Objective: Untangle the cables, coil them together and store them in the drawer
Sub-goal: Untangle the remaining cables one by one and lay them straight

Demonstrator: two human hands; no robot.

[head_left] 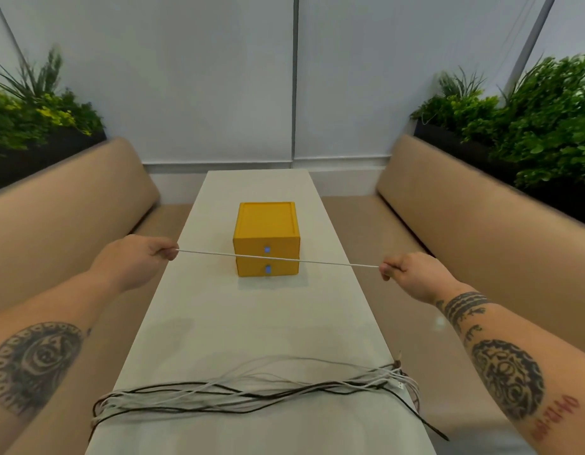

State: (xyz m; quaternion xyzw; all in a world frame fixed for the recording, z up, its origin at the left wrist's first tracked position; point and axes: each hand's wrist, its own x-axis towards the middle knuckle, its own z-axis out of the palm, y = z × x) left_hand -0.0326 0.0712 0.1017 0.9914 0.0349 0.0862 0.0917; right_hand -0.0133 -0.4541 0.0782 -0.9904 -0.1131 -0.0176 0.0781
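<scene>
A white cable point(278, 258) is stretched taut above the table between my two hands. My left hand point(143, 257) grips its left end and my right hand point(412, 274) grips its right end. A bundle of white and dark cables point(251, 394) lies laid out lengthwise across the near end of the table, with ends hanging over both sides. A yellow box with two drawers point(267, 239) stands at the middle of the table, both drawers closed, each with a small blue handle.
The long white table point(258, 326) runs away from me between two tan benches point(54, 218). Planters with green plants point(531, 119) sit behind both benches. A white wall closes the far end.
</scene>
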